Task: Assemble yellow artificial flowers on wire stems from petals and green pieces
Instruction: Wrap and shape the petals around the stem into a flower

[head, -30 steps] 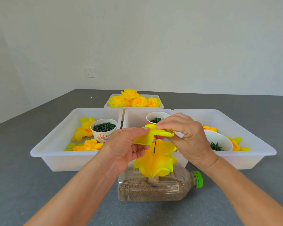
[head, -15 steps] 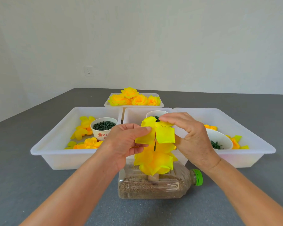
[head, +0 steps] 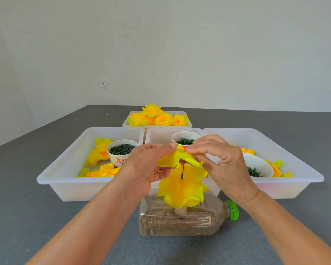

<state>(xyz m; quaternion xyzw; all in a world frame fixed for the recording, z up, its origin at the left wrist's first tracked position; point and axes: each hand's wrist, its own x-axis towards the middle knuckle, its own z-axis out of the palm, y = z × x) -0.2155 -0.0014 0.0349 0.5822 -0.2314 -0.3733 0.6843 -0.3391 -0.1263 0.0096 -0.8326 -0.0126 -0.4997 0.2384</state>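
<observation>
Yellow petal piece [head: 177, 159], opened flat half a second ago, now folded down again over the wire stem [head: 182, 172], just above the petals [head: 181, 190] already stacked on the bottle [head: 182, 220]. Pinched from both sides: left hand [head: 147, 167] thumb and fingers clamped on its left lobe, right hand [head: 221, 165] fingertips nipping the top. Not yet threaded, by the look of it; finding the centre hole comes next.

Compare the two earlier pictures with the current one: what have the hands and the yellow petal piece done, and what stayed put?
Both hands, left hand and right hand, keep pinching the petal piece, which opened upright half a second ago and is now folded low over the wire stem. Bottle, trays and cups unchanged.
</observation>
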